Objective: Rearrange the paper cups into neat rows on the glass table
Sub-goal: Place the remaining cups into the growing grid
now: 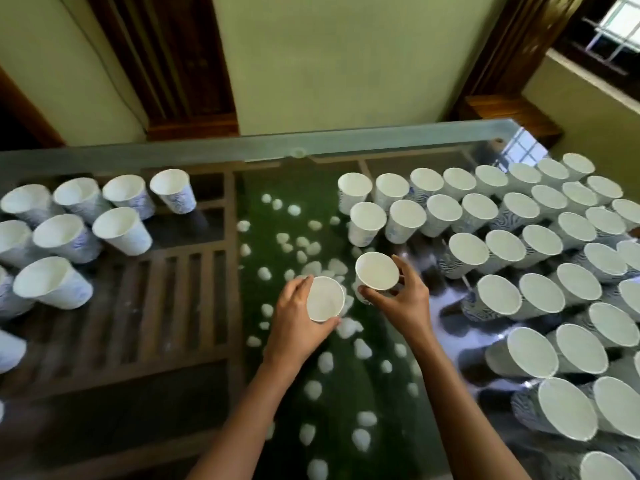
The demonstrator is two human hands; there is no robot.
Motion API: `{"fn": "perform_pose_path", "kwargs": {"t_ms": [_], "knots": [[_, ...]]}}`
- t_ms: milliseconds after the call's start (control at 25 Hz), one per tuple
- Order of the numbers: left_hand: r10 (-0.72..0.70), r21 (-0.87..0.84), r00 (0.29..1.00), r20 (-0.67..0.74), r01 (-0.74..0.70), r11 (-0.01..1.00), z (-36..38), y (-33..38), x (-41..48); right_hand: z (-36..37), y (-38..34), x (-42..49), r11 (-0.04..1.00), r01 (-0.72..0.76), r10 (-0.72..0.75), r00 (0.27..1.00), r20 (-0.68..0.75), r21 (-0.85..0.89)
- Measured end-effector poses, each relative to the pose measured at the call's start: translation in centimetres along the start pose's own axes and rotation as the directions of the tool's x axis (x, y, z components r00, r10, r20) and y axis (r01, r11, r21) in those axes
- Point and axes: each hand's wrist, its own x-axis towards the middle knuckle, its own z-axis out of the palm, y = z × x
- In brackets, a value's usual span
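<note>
**Hands holding two cups**

Left hand (294, 320) grips one paper cup (325, 298), and right hand (405, 299) pinches a second cup (376, 271) near its rim, at the middle of the glass table (242, 150). Set down carelessly, either could topple the packed rows (502, 216) beyond, to the right.

Wall (346, 64): pale yellow-green, plain, far ahead of the left hand (298, 317) and the right hand (405, 303).
Wooden panel (162, 64): dark brown, ahead and left of the left hand.
Wooden post (519, 46): dark brown, ahead and right of the right hand.
Window (620, 22): barred, bright with daylight, far ahead-right of the right hand.
Ledge (588, 77): pale, just below the Window.
</note>
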Motion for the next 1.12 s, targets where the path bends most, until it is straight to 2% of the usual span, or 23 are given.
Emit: {"fn": "perform_pose_path", "kwargs": {"t_ms": [200, 520, 760, 1120], "knots": [[0.02, 0.019, 0.999, 0.05, -0.021, 1.0, 5.9, 4.9, 3.6, -4.7, 4.1, 3.7, 0.999, -0.023, 0.019, 0.995, -0.098, -0.042], [0.019, -0.001, 1.0, 0.014, -0.019, 1.0, 9.6, 7.8, 6.6, -4.9, 6.6, 5.7, 1.0, -0.017, 0.019, 0.979, -0.201, 0.01], [0.05, -0.008, 0.999, -0.004, -0.05, 0.999, 9.9, 8.0, 6.5, -5.1, 7.2, 5.8, 1.0, 0.013, -0.016, 0.985, -0.174, -0.018], [0.067, 0.012, 0.993, -0.095, -0.067, 0.998, 6.4, 5.7, 3.0, -6.7, 4.6, 1.6, 0.969, 0.087, -0.124, 0.981, -0.151, -0.23]]}}
